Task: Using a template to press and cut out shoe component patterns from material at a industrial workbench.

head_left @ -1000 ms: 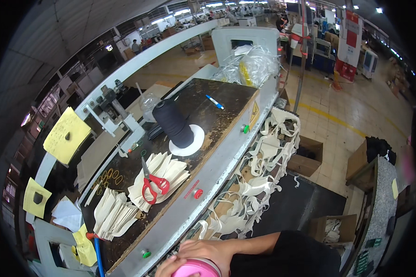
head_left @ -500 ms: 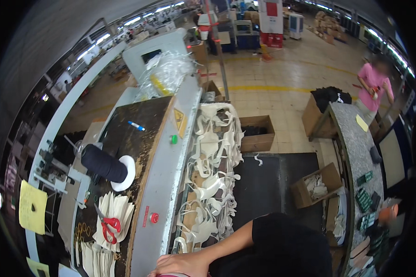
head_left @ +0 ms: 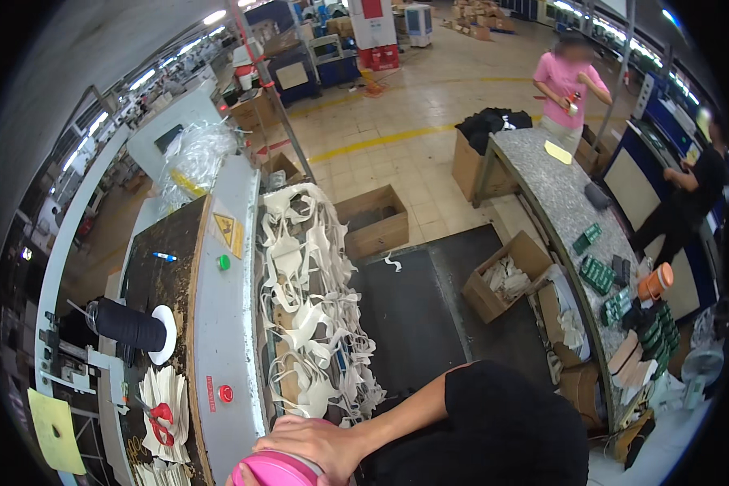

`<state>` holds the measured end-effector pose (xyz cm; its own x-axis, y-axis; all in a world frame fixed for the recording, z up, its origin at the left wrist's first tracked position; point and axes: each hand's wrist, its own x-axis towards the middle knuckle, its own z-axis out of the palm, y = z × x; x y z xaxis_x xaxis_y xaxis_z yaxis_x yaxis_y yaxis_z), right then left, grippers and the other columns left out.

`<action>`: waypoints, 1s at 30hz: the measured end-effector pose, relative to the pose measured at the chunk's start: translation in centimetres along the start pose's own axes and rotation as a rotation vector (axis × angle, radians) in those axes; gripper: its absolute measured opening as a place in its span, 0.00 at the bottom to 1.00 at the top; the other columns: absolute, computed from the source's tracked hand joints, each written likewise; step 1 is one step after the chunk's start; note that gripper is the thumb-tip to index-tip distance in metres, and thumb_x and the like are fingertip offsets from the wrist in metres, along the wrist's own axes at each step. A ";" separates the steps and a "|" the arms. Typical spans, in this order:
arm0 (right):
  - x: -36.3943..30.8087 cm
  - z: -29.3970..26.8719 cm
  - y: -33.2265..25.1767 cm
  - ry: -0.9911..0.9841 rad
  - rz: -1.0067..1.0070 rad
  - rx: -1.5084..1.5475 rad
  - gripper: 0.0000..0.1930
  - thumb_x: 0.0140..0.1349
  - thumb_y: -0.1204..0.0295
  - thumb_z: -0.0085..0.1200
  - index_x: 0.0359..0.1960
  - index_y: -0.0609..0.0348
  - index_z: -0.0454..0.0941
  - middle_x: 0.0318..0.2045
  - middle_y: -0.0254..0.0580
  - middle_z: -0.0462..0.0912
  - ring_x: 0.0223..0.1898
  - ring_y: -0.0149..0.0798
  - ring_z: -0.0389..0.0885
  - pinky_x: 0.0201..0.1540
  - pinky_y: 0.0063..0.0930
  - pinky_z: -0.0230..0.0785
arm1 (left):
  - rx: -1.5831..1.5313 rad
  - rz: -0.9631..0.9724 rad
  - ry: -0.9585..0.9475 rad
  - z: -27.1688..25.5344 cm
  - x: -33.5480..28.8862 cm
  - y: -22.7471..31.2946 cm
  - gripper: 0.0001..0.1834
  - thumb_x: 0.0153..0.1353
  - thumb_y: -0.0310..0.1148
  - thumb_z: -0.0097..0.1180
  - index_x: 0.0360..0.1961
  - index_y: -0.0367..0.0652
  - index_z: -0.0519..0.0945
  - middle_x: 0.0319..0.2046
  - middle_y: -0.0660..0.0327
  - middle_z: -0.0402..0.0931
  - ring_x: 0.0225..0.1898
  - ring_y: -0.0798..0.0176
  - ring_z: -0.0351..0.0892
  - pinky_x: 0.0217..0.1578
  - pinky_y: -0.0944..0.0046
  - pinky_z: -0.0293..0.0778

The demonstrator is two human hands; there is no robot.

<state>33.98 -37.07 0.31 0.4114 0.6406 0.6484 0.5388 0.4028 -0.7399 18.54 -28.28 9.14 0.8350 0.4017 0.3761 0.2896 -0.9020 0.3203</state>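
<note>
My right hand [head_left: 320, 448] is closed over a pink, round-topped object [head_left: 275, 471] with a grey band, cut off by the lower edge; its kind cannot be told. My right arm, in a black sleeve, reaches in from the lower right. A bit of skin shows at the pink object's left side; I cannot tell whether it belongs to my left hand. Just beyond my right hand, cream-coloured cut pieces [head_left: 304, 324] hang in a thick row along a rack. The grey machine front [head_left: 231, 324] runs to the left of them.
On the worn tabletop [head_left: 155, 243] lie red-handled scissors [head_left: 162, 421], cream strips [head_left: 170, 385], a dark thread cone [head_left: 125, 326] and a blue marker [head_left: 164, 256]. Cardboard boxes [head_left: 373, 231] stand on the floor. A speckled table [head_left: 535, 170] is at right, with people beyond it.
The view has swung right, so the surroundings sit further left. More of the pink object shows under my right hand. A person in dark clothes has come into view at the far right.
</note>
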 end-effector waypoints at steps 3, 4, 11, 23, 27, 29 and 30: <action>-0.7 -2.0 -2.7 0.049 -0.072 -0.083 0.56 0.22 0.46 0.83 0.60 0.58 0.78 0.49 0.50 0.85 0.49 0.57 0.83 0.58 0.51 0.69 | -0.183 0.255 -0.026 -2.5 0.0 1.4 0.47 0.51 0.52 0.79 0.72 0.49 0.77 0.72 0.35 0.67 0.70 0.31 0.71 0.70 0.36 0.68; -1.2 -2.7 -3.0 0.010 -0.136 -0.065 0.56 0.24 0.45 0.83 0.61 0.60 0.77 0.49 0.51 0.85 0.48 0.58 0.83 0.57 0.51 0.70 | -0.279 0.375 -0.042 -3.2 0.3 1.6 0.40 0.53 0.44 0.80 0.68 0.48 0.81 0.70 0.37 0.70 0.70 0.32 0.72 0.69 0.36 0.70; -6.2 -4.4 -8.0 -0.078 -0.113 0.047 0.62 0.28 0.36 0.82 0.65 0.65 0.76 0.55 0.56 0.84 0.51 0.59 0.83 0.58 0.52 0.72 | -0.804 0.814 -0.008 -3.5 1.7 -4.9 0.56 0.47 0.51 0.86 0.75 0.46 0.71 0.72 0.37 0.67 0.73 0.31 0.67 0.68 0.34 0.69; -14.1 -3.0 -13.4 0.048 0.170 -0.380 0.64 0.30 0.33 0.82 0.68 0.61 0.74 0.60 0.50 0.82 0.55 0.56 0.81 0.59 0.52 0.70 | -0.820 0.629 -0.428 0.4 -5.2 -0.3 0.72 0.37 0.70 0.81 0.75 0.30 0.67 0.70 0.31 0.67 0.69 0.27 0.70 0.69 0.38 0.69; -16.2 -2.7 -12.2 0.074 0.143 -0.314 0.65 0.29 0.41 0.82 0.70 0.67 0.68 0.61 0.56 0.80 0.58 0.58 0.81 0.62 0.51 0.68 | -0.803 0.621 -0.414 -0.2 -6.2 2.1 0.63 0.40 0.55 0.86 0.74 0.34 0.70 0.69 0.32 0.68 0.66 0.27 0.73 0.67 0.38 0.70; -17.1 -2.9 -11.1 0.110 0.141 -0.252 0.66 0.27 0.49 0.82 0.70 0.72 0.65 0.62 0.61 0.78 0.61 0.59 0.81 0.68 0.50 0.66 | -0.802 0.633 -0.382 0.3 -6.6 2.8 0.60 0.40 0.52 0.86 0.73 0.35 0.73 0.68 0.31 0.68 0.66 0.27 0.73 0.66 0.38 0.71; -17.1 -3.4 -10.7 0.107 0.090 -0.250 0.67 0.25 0.49 0.82 0.71 0.72 0.64 0.62 0.60 0.78 0.61 0.59 0.80 0.68 0.50 0.65 | -0.807 0.638 -0.348 0.5 -6.8 3.3 0.56 0.41 0.49 0.86 0.71 0.36 0.75 0.68 0.31 0.68 0.65 0.27 0.74 0.65 0.38 0.72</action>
<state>23.64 -54.57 -2.22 0.5336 0.5885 0.6074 0.6559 0.1653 -0.7365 14.09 -34.05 7.20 0.8465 -0.2857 0.4492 -0.5313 -0.5076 0.6783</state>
